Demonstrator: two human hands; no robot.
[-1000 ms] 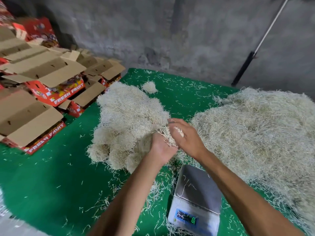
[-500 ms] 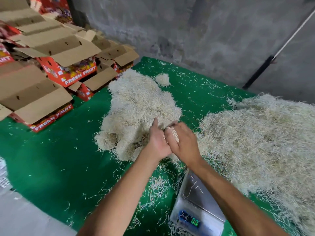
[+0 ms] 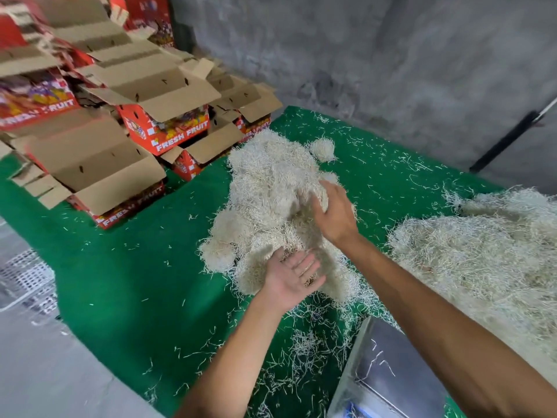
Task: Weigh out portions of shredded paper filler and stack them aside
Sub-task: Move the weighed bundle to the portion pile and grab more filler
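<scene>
The stack of weighed paper portions [image 3: 271,206] sits on the green mat [image 3: 120,282], left of the loose paper heap [image 3: 482,260]. The right hand [image 3: 334,215] rests on its top, fingers pressed in, whether clasping paper unclear. The left hand [image 3: 291,279] lies palm up against its near edge, fingers relaxed, holding only stray shreds; the scale [image 3: 391,372] sits nearby.

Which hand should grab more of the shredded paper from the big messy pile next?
Probably the right hand. Its arm is on the same side as the big loose pile, which lies to the right of the scale. The left hand rests open against the stacked portions, farther from that pile.
</scene>
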